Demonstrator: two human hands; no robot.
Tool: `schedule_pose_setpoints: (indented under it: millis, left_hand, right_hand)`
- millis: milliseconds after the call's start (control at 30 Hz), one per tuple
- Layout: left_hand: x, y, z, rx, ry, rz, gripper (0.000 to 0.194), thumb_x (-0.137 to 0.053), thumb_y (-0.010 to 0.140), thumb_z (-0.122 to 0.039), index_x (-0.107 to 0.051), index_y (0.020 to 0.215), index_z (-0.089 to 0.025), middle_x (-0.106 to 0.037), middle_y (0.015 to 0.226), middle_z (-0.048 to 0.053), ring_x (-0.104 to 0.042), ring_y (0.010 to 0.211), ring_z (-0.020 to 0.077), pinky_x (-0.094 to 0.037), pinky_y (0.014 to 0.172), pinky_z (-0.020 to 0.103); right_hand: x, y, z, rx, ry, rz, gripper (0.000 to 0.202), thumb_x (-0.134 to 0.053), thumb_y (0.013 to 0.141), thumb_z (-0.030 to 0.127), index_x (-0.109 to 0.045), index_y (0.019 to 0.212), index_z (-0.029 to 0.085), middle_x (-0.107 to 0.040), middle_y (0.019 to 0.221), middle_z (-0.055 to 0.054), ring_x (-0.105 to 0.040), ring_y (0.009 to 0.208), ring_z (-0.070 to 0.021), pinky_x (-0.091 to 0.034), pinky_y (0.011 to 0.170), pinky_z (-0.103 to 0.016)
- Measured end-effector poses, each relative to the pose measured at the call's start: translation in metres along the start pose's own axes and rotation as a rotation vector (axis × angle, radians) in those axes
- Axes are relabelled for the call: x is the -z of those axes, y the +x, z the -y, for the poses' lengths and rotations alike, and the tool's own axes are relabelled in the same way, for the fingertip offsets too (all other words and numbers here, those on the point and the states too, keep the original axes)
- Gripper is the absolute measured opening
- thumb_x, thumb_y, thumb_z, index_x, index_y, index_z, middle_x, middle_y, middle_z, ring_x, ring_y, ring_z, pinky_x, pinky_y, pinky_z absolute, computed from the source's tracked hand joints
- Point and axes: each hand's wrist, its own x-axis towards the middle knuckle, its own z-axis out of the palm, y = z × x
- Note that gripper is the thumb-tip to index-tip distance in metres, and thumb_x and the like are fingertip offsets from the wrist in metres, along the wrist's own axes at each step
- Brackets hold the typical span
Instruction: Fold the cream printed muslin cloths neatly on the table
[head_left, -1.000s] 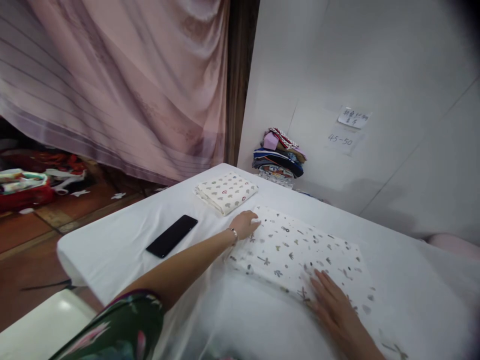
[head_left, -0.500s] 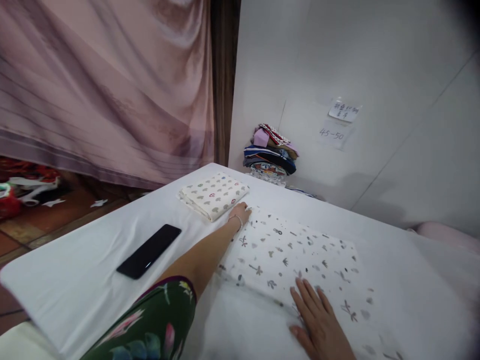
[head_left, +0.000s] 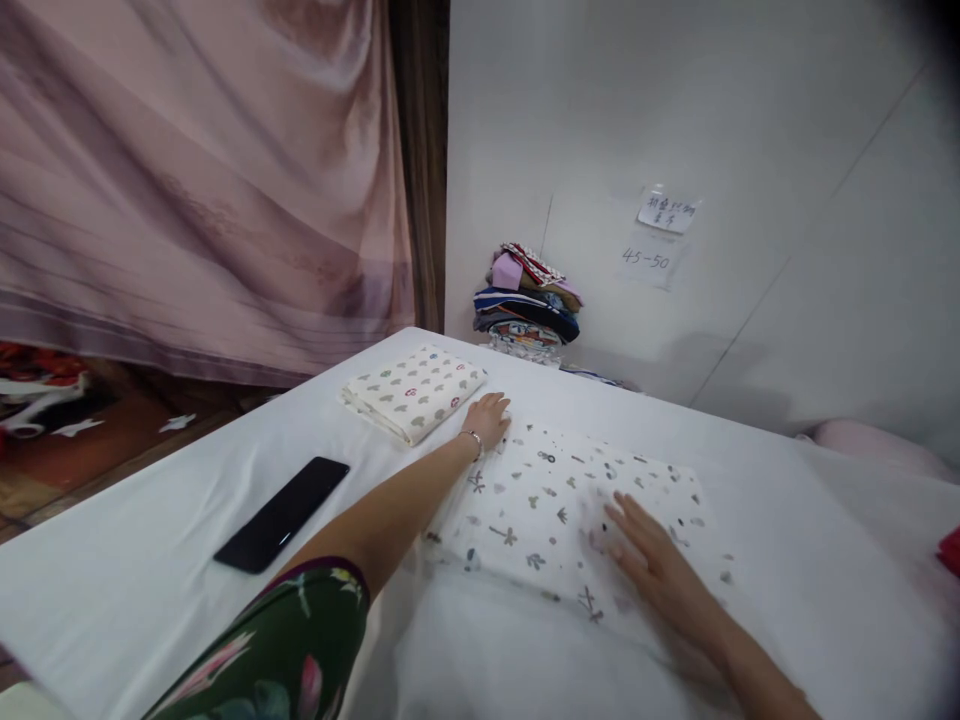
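Your left hand [head_left: 489, 420] is open, fingers extended, at the far left corner of a white printed cloth [head_left: 517, 510] spread on the worktop [head_left: 172, 570]. Your right hand [head_left: 651, 555], open and gripping nothing, is over its right part; contact is unclear. Left lie a smartphone [head_left: 283, 515] and, farther, a folded patterned cloth [head_left: 416, 390].
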Motion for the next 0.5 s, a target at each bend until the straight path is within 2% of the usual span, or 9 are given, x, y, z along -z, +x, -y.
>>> schedule_pose_setpoints:
  millis: [100, 167, 233, 333, 500]
  left_hand:
    - [-0.009, 0.000, -0.002, -0.038, 0.073, 0.125, 0.042, -0.039, 0.086, -0.031, -0.042, 0.128, -0.025, -0.032, 0.143, 0.004, -0.022, 0.133, 0.0216, -0.019, 0.106, 0.045]
    - [-0.014, -0.001, 0.000, -0.022, 0.086, 0.161, 0.041, -0.035, 0.088, -0.033, -0.042, 0.128, -0.024, -0.035, 0.142, 0.006, -0.024, 0.132, 0.0235, -0.021, 0.104, 0.048]
    - [-0.016, -0.001, 0.002, -0.023, 0.095, 0.160, 0.042, -0.031, 0.089, -0.034, -0.041, 0.129, -0.024, -0.035, 0.141, 0.006, -0.023, 0.132, 0.0233, -0.022, 0.104, 0.048]
    - [-0.015, -0.001, 0.003, -0.039, 0.107, 0.121, 0.044, -0.031, 0.089, -0.035, -0.040, 0.130, -0.021, -0.039, 0.138, 0.007, -0.027, 0.129, 0.0219, -0.022, 0.104, 0.043]
    - [-0.008, 0.007, 0.004, -0.050, 0.122, 0.046, 0.043, -0.032, 0.089, -0.033, -0.044, 0.126, -0.016, -0.048, 0.127, 0.012, -0.037, 0.121, 0.0231, -0.027, 0.100, 0.038]
  right_hand:
    - [-0.004, 0.026, -0.042, -0.140, -0.179, -0.095, 0.056, -0.029, 0.088, 0.049, -0.034, 0.137, 0.022, -0.021, 0.147, -0.007, -0.015, 0.135, -0.0261, -0.019, 0.105, -0.053]
    - [-0.013, 0.034, -0.067, -0.248, -0.253, -0.077, 0.058, -0.029, 0.087, 0.051, -0.034, 0.137, 0.021, -0.024, 0.146, -0.008, -0.017, 0.134, -0.0272, -0.020, 0.104, -0.054]
    - [-0.022, 0.034, -0.082, -0.299, -0.278, -0.055, 0.059, -0.026, 0.087, 0.053, -0.032, 0.138, 0.023, -0.024, 0.146, -0.006, -0.019, 0.134, -0.0261, -0.021, 0.104, -0.052]
    - [-0.029, 0.030, -0.085, -0.295, -0.295, -0.071, 0.060, -0.022, 0.088, 0.055, -0.031, 0.138, 0.023, -0.024, 0.146, -0.006, -0.018, 0.134, -0.0243, -0.020, 0.104, -0.049]
    - [-0.026, 0.030, -0.077, -0.302, -0.288, -0.061, 0.060, -0.023, 0.088, 0.055, -0.031, 0.138, 0.023, -0.023, 0.147, -0.007, -0.018, 0.134, -0.0248, -0.018, 0.105, -0.049]
